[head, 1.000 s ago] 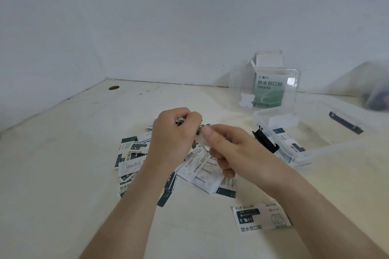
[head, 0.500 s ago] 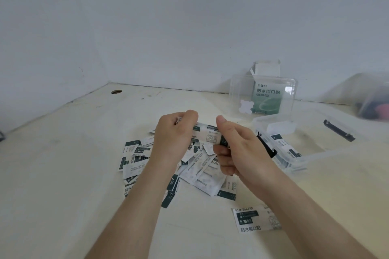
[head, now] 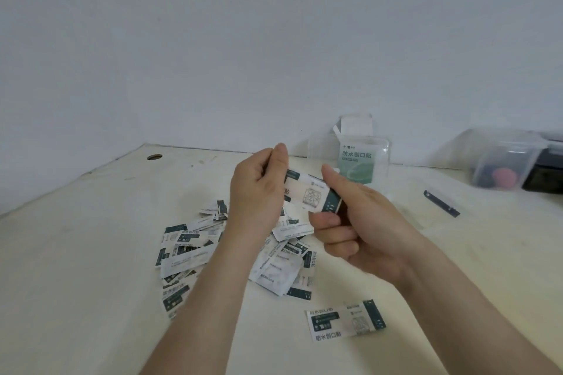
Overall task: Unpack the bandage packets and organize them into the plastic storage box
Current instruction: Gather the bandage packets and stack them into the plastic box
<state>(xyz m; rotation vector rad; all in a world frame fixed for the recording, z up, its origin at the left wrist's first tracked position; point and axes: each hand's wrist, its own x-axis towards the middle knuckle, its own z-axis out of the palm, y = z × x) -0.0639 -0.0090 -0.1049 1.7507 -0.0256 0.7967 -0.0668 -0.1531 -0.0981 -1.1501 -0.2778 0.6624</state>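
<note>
Above the table, my left hand [head: 256,195] and my right hand [head: 359,222] hold one white and dark green bandage packet [head: 310,195] between them. The left hand pinches its left end, and the right thumb and fingers grip its right end. Below the hands a loose pile of bandage packets [head: 189,250] lies on the table. A longer packet strip [head: 344,321] lies apart, near my right forearm. The clear plastic storage box to the right is motion-blurred and hard to make out; only its black latch [head: 441,204] shows plainly.
A green bandage carton [head: 356,164] with an open flap stands at the back wall behind a clear upright lid. A second clear container [head: 505,167] with dark and pink contents sits at the back right. The cream table has a cable hole [head: 154,157] at the back left.
Both hands have risen with the packet and drawn it out between them, so its printed face now shows. The view has tilted upward.
</note>
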